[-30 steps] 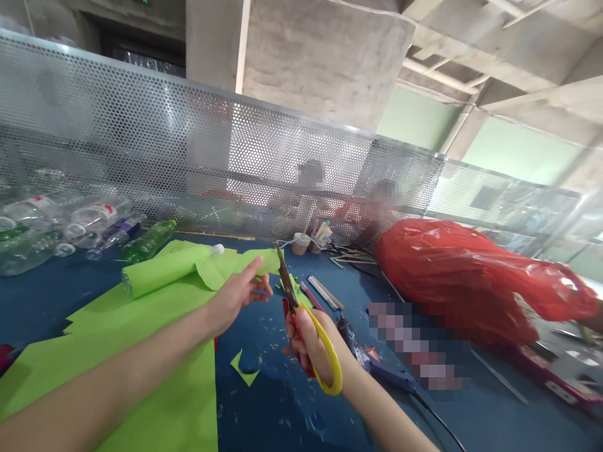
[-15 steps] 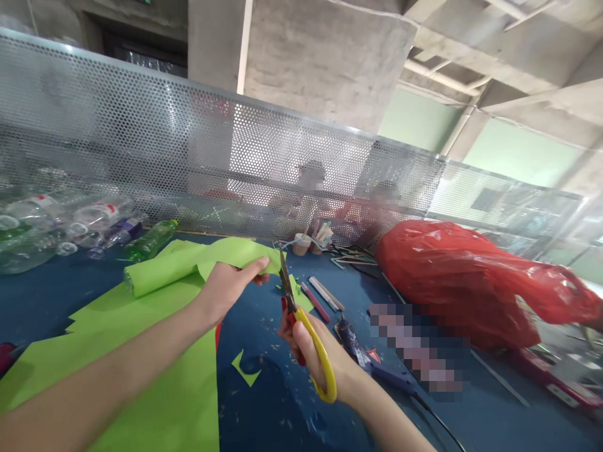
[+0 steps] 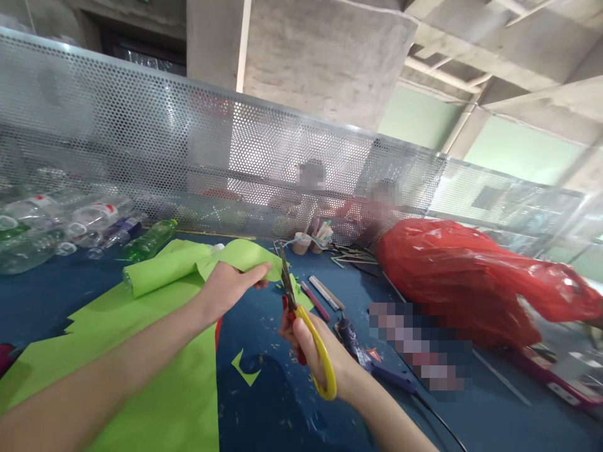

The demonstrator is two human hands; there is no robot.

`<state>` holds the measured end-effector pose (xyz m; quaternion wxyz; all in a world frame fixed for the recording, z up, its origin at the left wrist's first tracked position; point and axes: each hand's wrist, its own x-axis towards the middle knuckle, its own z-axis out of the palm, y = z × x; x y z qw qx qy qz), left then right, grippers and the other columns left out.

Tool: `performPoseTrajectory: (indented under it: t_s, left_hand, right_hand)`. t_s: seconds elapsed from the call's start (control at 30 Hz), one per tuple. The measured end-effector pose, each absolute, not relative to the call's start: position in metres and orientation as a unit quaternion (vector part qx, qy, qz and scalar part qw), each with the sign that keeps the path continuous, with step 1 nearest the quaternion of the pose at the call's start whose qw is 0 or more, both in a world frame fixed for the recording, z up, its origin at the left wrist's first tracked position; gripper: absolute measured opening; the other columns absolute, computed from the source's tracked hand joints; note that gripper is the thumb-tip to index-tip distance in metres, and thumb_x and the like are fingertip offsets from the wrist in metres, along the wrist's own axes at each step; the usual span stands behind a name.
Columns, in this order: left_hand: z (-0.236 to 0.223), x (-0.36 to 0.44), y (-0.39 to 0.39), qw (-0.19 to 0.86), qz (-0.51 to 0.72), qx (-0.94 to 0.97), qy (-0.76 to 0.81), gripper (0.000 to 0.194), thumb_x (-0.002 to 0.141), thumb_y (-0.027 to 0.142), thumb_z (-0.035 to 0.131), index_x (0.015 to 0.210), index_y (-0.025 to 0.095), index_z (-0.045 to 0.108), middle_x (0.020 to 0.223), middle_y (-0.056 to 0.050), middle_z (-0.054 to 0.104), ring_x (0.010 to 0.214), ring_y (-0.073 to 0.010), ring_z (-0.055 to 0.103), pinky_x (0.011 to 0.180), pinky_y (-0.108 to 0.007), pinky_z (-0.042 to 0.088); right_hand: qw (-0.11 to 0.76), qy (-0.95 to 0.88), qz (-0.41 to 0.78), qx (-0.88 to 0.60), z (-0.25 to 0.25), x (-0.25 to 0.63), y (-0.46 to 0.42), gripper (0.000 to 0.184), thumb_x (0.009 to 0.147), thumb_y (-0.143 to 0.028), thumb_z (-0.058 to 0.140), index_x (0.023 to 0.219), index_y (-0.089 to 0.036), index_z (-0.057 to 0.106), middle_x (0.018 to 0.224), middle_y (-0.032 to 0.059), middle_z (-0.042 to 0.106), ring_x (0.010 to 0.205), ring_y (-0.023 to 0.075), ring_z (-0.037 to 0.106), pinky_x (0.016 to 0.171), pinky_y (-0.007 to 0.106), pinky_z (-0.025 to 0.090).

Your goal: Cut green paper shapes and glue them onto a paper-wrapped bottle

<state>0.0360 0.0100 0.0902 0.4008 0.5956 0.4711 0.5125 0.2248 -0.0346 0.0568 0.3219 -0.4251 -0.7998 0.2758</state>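
Lime-green paper forms a loose strip (image 3: 245, 252) above the middle of a blue counter (image 3: 264, 414), toward the far edge. The left hand (image 3: 228, 289) has its grip narrow, pinching the strip between thumb and fingers. The right hand's (image 3: 313, 348) grip is closed around the handles of yellow-and-red scissors (image 3: 289, 294), whose blades point to the far edge, at the strip's right end; whether they touch it is unclear. Large green sheets (image 3: 160, 376) cover the left side, under the left forearm and a paper-wrapped bottle (image 3: 162, 270). Clear and green bottles (image 3: 151, 240) crowd the far left. A curved scrap (image 3: 247, 373) lies between the forearms. Just right of the right hand, a blue glue gun (image 3: 355, 345) and its cord take up space; beyond, a red plastic bag (image 3: 452, 276) fills the far right. Cups of sticks (image 3: 301, 243) stand near the far edge, before a metal mesh screen (image 3: 207, 150).
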Motion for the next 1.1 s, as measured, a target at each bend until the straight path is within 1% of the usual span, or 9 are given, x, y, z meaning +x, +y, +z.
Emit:
performPoseTrajectory:
  t_s: [0.23, 0.4, 0.7, 0.87, 1.0, 1.1]
  left_hand:
    - [0.0897, 0.0366, 0.0068, 0.41, 0.519, 0.601, 0.449, 0.024, 0.074, 0.038, 0.063, 0.065, 0.016, 0.066, 0.063, -0.004, 0.07, 0.064, -0.0197, 0.064, 0.065, -0.029, 0.048]
    - [0.0901, 0.0358, 0.0075, 0.41, 0.52, 0.604, 0.443, 0.022, 0.074, 0.037, 0.063, 0.066, 0.016, 0.065, 0.063, -0.003, 0.069, 0.063, -0.0184, 0.063, 0.064, -0.029, 0.048]
    - [0.0929, 0.0345, 0.007, 0.414, 0.516, 0.608, 0.439, 0.021, 0.074, 0.034, 0.063, 0.063, 0.016, 0.064, 0.06, -0.002, 0.065, 0.06, -0.0176, 0.06, 0.062, -0.029, 0.047]
    - [0.0916, 0.034, 0.0083, 0.416, 0.532, 0.604, 0.424, 0.018, 0.071, 0.035, 0.066, 0.059, 0.021, 0.066, 0.059, -0.003, 0.066, 0.058, -0.0199, 0.061, 0.059, -0.03, 0.047]
    - [0.0919, 0.0338, 0.008, 0.42, 0.542, 0.604, 0.406, 0.017, 0.071, 0.033, 0.066, 0.058, 0.023, 0.067, 0.058, -0.004, 0.066, 0.057, -0.0206, 0.06, 0.059, -0.031, 0.047]
    - [0.0922, 0.0338, 0.0082, 0.427, 0.548, 0.599, 0.399, 0.014, 0.07, 0.032, 0.067, 0.059, 0.023, 0.067, 0.058, -0.004, 0.066, 0.056, -0.0204, 0.06, 0.058, -0.031, 0.047]
  right_hand:
    - [0.316, -0.792, 0.304, -0.424, 0.0564, 0.2257, -0.0338, 0.052, 0.091, -0.065, 0.021, 0.081, -0.02, 0.045, 0.062, -0.0026, 0.042, 0.054, 0.0123, 0.039, 0.051, 0.025, 0.036]
    - [0.319, -0.793, 0.304, -0.422, 0.0534, 0.2275, -0.0304, 0.053, 0.09, -0.066, 0.023, 0.079, -0.019, 0.045, 0.061, -0.0032, 0.04, 0.053, 0.0114, 0.038, 0.05, 0.024, 0.035]
    - [0.322, -0.78, 0.314, -0.435, 0.0502, 0.2287, -0.0269, 0.057, 0.087, -0.07, 0.024, 0.073, -0.019, 0.046, 0.058, -0.0034, 0.04, 0.053, 0.0117, 0.041, 0.057, 0.026, 0.042]
    - [0.33, -0.762, 0.337, -0.444, 0.051, 0.2276, -0.0278, 0.059, 0.085, -0.073, 0.025, 0.074, -0.02, 0.047, 0.057, -0.0037, 0.041, 0.053, 0.0121, 0.046, 0.063, 0.028, 0.046]
    - [0.339, -0.747, 0.361, -0.444, 0.0548, 0.2248, -0.0302, 0.06, 0.081, -0.077, 0.027, 0.071, -0.021, 0.044, 0.054, -0.005, 0.038, 0.051, 0.0124, 0.047, 0.064, 0.03, 0.049]
    - [0.345, -0.734, 0.39, -0.436, 0.055, 0.2227, -0.0302, 0.06, 0.078, -0.079, 0.029, 0.068, -0.022, 0.04, 0.051, -0.0068, 0.034, 0.046, 0.011, 0.045, 0.065, 0.032, 0.051]
